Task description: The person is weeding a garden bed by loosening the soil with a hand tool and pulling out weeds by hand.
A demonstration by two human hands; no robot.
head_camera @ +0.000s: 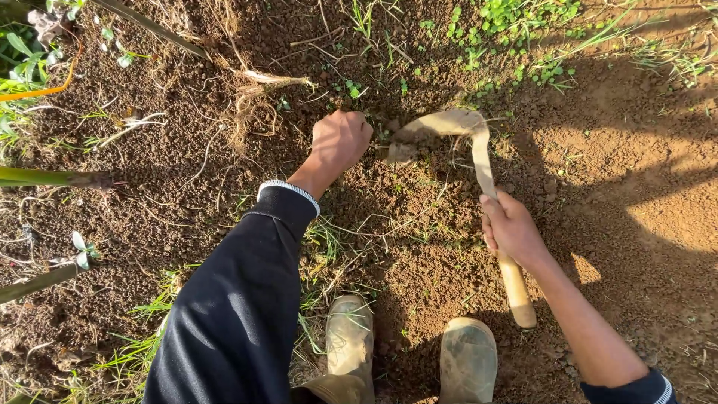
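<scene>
Your right hand (511,228) is clenched around the pale wooden handle of a hand hoe (479,161), the grip closed fully about the shaft a little above its midpoint, with the rounded butt end sticking out below your wrist toward your right boot (467,360). The tool's long axis runs from that butt near your feet up and away from you, leaning slightly to your left; at the far end the metal blade turns sharply leftward, its tip pointing at your other hand and resting on or in the soil (419,247).

Your left hand (340,140) is balled into a fist just beside the blade tip, knuckles up, pressed down at the ground; whatever it grasps is hidden under the fingers, so you cannot tell whether it holds a weed or only earth. The dark sleeve (239,307) with a striped cuff covers that arm.

Around the two hands lies loose brown earth strewn with dry roots (250,97) and thin grass blades. Small green weeds (516,30) grow beyond the hoe. Your left boot (349,340), muddy, stands beside the right one at the bottom edge.
</scene>
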